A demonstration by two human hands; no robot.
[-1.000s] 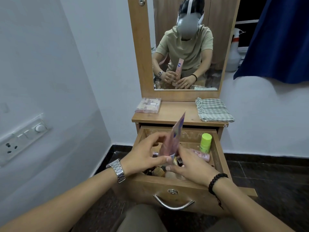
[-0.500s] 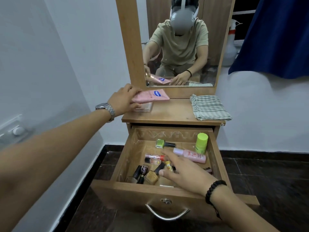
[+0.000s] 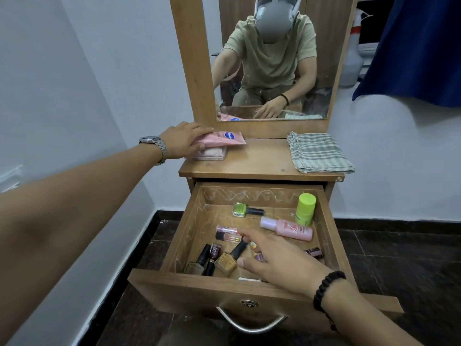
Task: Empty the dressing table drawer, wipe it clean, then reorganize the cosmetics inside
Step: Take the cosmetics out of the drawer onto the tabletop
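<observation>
Our left hand (image 3: 183,139) reaches forward with the arm outstretched, palm down and fingers curled. Our right hand (image 3: 277,260) hovers lower, palm down, fingers spread loosely.

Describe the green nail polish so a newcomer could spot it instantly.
Look in the open drawer under the mirror. Near its back wall, left of the upright lime stick, the green nail polish lies on its side. It's the only green bottle with a black cap; the other polishes cluster at the front.

Navy curtain (image 3: 419,46) hung at my upper right. White spray bottle (image 3: 351,63) stood beside it. Dark tiled floor (image 3: 399,258) lay below white wall (image 3: 112,71). Switch plate (image 3: 10,178) sat on wall to my left.
</observation>
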